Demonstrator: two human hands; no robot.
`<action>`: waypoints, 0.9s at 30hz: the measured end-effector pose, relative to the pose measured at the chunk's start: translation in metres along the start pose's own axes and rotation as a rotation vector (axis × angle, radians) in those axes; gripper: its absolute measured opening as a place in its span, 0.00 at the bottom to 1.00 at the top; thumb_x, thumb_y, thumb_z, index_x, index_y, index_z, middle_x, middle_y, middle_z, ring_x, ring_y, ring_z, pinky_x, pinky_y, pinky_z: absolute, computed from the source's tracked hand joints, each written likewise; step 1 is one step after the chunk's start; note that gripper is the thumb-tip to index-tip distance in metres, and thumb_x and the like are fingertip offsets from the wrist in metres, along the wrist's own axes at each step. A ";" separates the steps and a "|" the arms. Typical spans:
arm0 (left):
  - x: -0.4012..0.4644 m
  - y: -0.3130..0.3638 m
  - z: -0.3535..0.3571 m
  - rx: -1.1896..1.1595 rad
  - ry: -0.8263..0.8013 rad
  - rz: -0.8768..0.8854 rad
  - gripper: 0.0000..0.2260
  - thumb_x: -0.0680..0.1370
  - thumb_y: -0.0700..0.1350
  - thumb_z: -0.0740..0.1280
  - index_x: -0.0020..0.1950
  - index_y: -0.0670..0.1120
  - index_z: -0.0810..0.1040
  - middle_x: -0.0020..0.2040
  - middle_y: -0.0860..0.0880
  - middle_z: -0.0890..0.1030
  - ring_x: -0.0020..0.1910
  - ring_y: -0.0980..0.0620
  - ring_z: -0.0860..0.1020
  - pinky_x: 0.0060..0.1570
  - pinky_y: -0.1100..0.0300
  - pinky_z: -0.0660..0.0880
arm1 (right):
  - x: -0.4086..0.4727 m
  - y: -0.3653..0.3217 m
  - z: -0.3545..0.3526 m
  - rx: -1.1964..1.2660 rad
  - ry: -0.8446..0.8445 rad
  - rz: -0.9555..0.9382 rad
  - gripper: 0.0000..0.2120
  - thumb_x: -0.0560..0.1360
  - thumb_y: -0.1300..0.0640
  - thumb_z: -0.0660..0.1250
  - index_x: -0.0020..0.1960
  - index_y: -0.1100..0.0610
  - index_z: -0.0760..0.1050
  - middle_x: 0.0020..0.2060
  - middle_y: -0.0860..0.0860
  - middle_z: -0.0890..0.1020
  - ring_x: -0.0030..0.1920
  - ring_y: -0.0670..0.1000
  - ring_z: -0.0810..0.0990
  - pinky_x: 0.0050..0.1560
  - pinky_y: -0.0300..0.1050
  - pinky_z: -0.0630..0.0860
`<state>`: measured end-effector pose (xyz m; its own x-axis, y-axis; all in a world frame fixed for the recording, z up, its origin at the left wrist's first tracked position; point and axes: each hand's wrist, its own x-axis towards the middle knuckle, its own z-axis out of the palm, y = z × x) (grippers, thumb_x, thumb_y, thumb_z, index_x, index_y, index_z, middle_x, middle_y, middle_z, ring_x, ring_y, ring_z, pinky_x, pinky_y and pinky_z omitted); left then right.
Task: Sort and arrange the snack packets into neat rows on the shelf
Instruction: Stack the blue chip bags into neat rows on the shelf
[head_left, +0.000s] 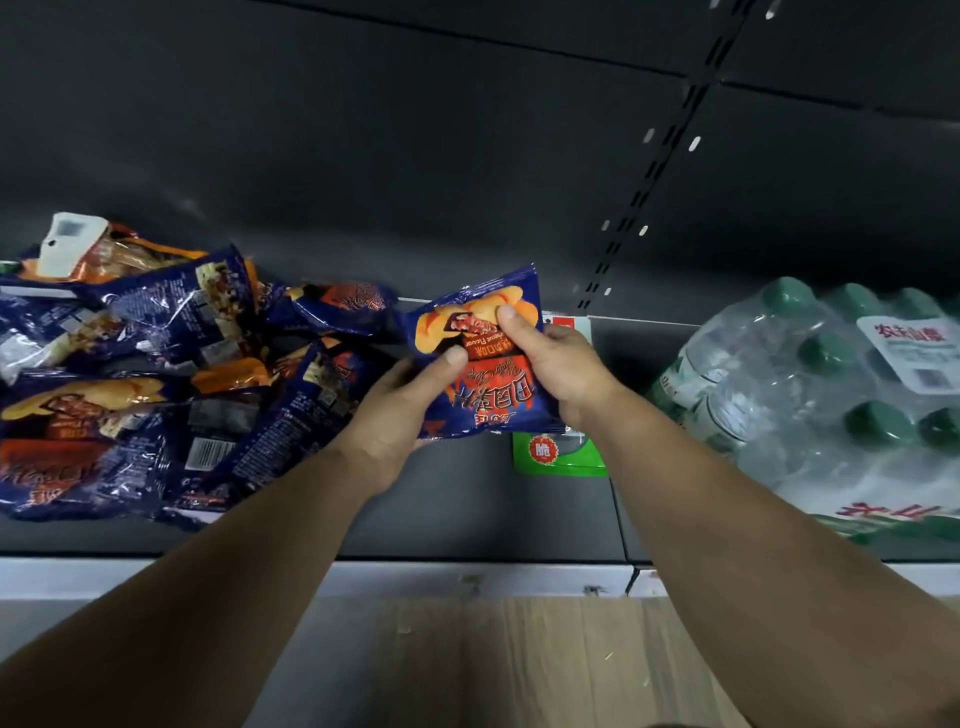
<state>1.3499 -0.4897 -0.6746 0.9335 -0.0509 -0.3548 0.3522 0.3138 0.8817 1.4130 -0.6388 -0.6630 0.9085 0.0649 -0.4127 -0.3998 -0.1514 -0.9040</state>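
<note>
Blue chip packet (480, 358) gripped by both our hands, left (410, 410) and right (558, 364), just right of the jumbled packet pile (156, 364) on the shelf (467, 509)

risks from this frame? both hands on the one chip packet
1. The blue chip packet is held by left hand and right hand right over a green packet; setting it down may cover or mix the types.
2. The unsorted packet pile lies close on the left; a sweeping forearm could scatter it.
</note>
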 end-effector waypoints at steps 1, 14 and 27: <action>0.002 -0.001 0.000 0.029 0.041 0.015 0.18 0.66 0.54 0.71 0.54 0.52 0.78 0.51 0.50 0.84 0.50 0.52 0.82 0.50 0.56 0.77 | 0.001 0.002 0.000 -0.004 0.002 -0.010 0.21 0.71 0.43 0.71 0.54 0.59 0.78 0.44 0.56 0.85 0.43 0.55 0.85 0.48 0.50 0.81; 0.023 -0.010 0.006 -0.224 0.340 0.043 0.10 0.77 0.45 0.69 0.57 0.51 0.76 0.52 0.50 0.81 0.49 0.50 0.81 0.49 0.52 0.78 | 0.006 0.015 -0.007 0.018 0.034 0.041 0.21 0.70 0.39 0.69 0.52 0.55 0.76 0.44 0.48 0.85 0.49 0.50 0.83 0.57 0.51 0.76; 0.023 -0.013 0.010 -0.334 0.424 0.026 0.12 0.77 0.45 0.68 0.60 0.49 0.74 0.50 0.50 0.81 0.47 0.51 0.81 0.44 0.54 0.79 | 0.016 0.024 -0.011 0.226 0.069 0.108 0.34 0.68 0.41 0.73 0.66 0.59 0.70 0.52 0.52 0.83 0.51 0.51 0.83 0.50 0.49 0.78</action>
<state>1.3677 -0.5046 -0.6907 0.8088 0.3264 -0.4892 0.2243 0.5977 0.7697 1.4194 -0.6522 -0.6902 0.8619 -0.0087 -0.5069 -0.5051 0.0713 -0.8601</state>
